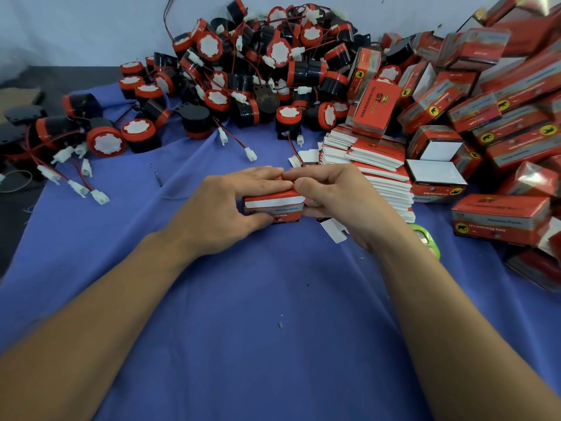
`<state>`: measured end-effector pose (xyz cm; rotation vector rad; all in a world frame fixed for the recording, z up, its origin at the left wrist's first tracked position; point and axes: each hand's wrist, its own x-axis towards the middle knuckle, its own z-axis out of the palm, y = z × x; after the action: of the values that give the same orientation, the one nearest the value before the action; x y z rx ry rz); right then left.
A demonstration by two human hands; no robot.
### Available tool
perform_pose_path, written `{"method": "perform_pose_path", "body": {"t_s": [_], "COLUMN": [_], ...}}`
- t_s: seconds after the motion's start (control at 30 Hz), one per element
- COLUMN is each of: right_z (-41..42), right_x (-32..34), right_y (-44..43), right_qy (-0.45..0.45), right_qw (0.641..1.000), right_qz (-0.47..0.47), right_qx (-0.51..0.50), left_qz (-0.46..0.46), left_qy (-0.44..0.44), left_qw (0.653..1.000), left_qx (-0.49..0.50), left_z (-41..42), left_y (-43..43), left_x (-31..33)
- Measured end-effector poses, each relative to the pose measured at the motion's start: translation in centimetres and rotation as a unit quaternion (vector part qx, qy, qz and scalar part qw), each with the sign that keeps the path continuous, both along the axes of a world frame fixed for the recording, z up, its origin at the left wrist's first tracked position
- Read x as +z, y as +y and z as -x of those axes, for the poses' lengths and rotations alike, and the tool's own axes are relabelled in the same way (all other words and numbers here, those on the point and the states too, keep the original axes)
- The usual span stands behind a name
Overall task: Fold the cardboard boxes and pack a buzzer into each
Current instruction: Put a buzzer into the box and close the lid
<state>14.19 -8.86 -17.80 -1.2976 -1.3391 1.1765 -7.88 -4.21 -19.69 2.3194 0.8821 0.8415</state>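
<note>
Box [273,209], top and contents hidden beneath left hand [226,205] and right hand [337,197], both hands gripping it.

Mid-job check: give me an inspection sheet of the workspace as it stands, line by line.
Surface: blue cloth, wrinkled.
Job's things: one red box at centre; pile of buzzers behind it; stack of flat boxes to its right; heap of folded boxes far right.
Clutter: green object partly hidden by the right forearm; small metal pin on the cloth.
Hands: left hand and right hand both hold the red box, fingers on its top.
Cables: red-black wires with white plugs trail from the buzzers onto the cloth.
Surroundings: pale wall behind.
</note>
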Motion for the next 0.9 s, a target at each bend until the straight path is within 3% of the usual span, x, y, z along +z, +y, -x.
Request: {"method": "perform_pose_path", "body": {"t_s": [0.27, 0.53, 0.9], "right_z": [0.77, 0.69, 0.22], "right_x": [-0.19, 0.00, 0.04], "right_y": [0.21, -0.07, 0.51], "right_qy": [-0.085, 0.016, 0.010], "right_qw": [0.994, 0.999, 0.999], "right_qz": [-0.028, -0.003, 0.022], "right_qx": [-0.063, -0.034, -0.024], "left_qz": [-0.039, -0.015, 0.055], "left_qy": [0.060, 0.065, 0.011], "left_qw": [0.997, 0.998, 0.998], "left_qx": [0.000, 0.002, 0.019], "left_z": [-0.03, 0.03, -0.19], "left_y": [0.24, 0.25, 0.63], "left_x": [-0.02, 0.01, -0.09]}}
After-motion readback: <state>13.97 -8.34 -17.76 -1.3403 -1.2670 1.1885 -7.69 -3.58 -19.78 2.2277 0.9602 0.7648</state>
